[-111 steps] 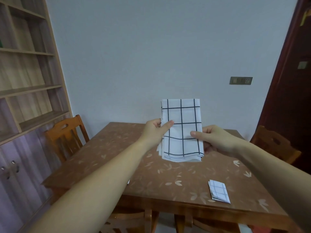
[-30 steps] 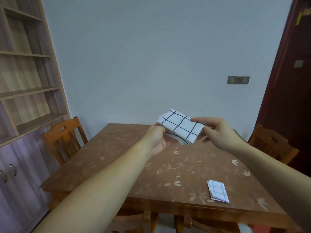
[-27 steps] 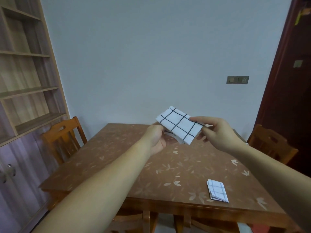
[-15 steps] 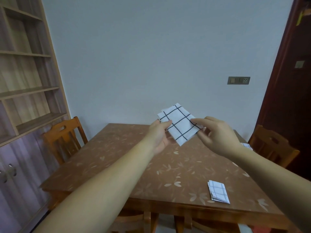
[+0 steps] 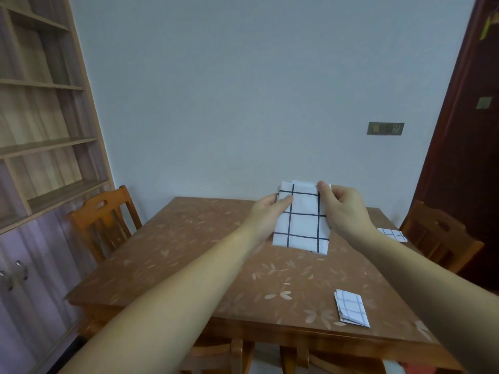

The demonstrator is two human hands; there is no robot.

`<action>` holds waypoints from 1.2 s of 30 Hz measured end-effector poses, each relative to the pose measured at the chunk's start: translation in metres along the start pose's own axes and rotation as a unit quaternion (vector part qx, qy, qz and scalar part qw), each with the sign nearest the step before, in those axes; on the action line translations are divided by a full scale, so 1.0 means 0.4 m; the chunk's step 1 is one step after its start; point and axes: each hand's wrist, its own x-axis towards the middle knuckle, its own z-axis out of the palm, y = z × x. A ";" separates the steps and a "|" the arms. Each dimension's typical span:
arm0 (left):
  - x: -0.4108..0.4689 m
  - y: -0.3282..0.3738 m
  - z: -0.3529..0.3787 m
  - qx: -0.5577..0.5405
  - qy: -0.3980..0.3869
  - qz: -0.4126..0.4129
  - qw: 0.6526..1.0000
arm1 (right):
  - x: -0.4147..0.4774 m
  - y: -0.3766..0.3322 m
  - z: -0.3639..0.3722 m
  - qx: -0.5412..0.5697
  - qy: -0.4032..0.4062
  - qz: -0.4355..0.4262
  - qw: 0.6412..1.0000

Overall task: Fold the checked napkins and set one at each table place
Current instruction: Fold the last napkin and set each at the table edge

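A white napkin with black checks [image 5: 302, 222], folded into an upright rectangle, hangs in the air above the brown table [image 5: 189, 255]. My left hand [image 5: 267, 214] pinches its upper left edge with thumb in front. My right hand [image 5: 343, 209] pinches its upper right corner. A small folded checked napkin [image 5: 351, 311] lies near the table's front right edge. Another folded checked napkin [image 5: 392, 234] lies at the table's right side, partly hidden by my right forearm.
A wooden chair [image 5: 104, 220] stands at the table's left side and another chair [image 5: 442, 238] at the right. A tall shelf unit [image 5: 40, 130] fills the left wall. A dark door [image 5: 464, 130] is at the right. A chair back [image 5: 243, 354] shows under the front edge.
The held napkin went from a longer hanging rectangle to a smaller fold, was tilted flat and turned between my hands, and now hangs upright again. The head view shifted slightly.
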 end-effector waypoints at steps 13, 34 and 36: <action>0.001 -0.034 0.037 0.166 0.088 0.114 0.975 | -0.008 0.003 -0.014 0.090 -0.060 0.072 0.992; 0.006 -0.027 0.035 -0.078 -0.020 -0.028 0.996 | -0.021 -0.015 0.012 0.181 -0.118 0.067 0.974; 0.007 -0.027 0.038 -0.052 -0.035 -0.003 0.998 | -0.024 -0.010 0.016 0.174 -0.120 0.061 0.976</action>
